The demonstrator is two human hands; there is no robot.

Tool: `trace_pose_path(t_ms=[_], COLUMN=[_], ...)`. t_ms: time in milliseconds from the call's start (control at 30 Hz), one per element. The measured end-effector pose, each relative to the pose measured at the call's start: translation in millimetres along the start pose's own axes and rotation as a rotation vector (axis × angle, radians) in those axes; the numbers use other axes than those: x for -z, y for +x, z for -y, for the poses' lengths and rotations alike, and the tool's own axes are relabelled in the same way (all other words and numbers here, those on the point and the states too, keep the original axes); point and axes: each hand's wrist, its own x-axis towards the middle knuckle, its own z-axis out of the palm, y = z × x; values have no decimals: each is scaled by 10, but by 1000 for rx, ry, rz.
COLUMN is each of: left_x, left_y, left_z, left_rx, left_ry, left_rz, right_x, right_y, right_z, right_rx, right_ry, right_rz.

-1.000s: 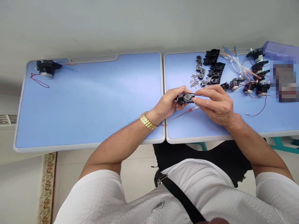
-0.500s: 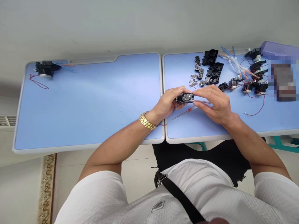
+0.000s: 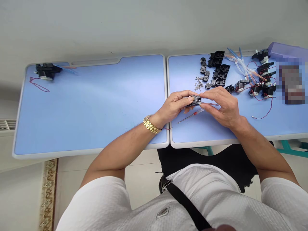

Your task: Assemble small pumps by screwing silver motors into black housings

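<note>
A small black peristaltic pump (image 3: 197, 100) with a round rotor on its face is held between both hands, over the right-hand table. My left hand (image 3: 176, 103) wraps round its left end, the thumb lying across the rotor. My right hand (image 3: 222, 104) pinches the pump's right end between thumb and fingers. A thin reddish tube (image 3: 211, 103) runs out from that end under the right palm. Just below the pump lies a screwdriver (image 3: 186, 119) with a clear and red handle, partly hidden by the right hand.
Beyond the hands lie loose screws (image 3: 199, 85), round rotors (image 3: 203, 69) and black housings (image 3: 219, 73). Further right are tubes (image 3: 239, 62), wired pumps (image 3: 264, 69), a purple bin (image 3: 286, 49) and a blurred dark object (image 3: 292, 83). Another pump (image 3: 47, 71) stands at far left. A seam divides the tables.
My left thumb has moved from the pump's upper edge onto the rotor face. The pump has shifted slightly to the right; my right hand still pinches its end.
</note>
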Motion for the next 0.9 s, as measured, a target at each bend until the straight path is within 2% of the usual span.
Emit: trace_pose_path(t_ms=[167,400,467,533,733,900], left_x=[-15,46,100,154,195,153], left_y=[14,59,77,98,162,208], left_z=[7,-81,-93,-93,-73,-53], left_rx=[-50,-168,-220,-244,-255,-262], left_ry=[30,-10,-1,9,-11,-35], left_rz=[-44,-340,-414,-464,-470,-453], right_x=[28,196,213,211,172,128], right_y=[35,78,71,62,8,-33], right_z=[15,-84,-105,-111,-111,-116], right_rx=[8,-211,-219,-182,-9,70], right_ry=[6,-68,-38,-5,36,-106], right_rz=[-36,-133,-74,37,402,507])
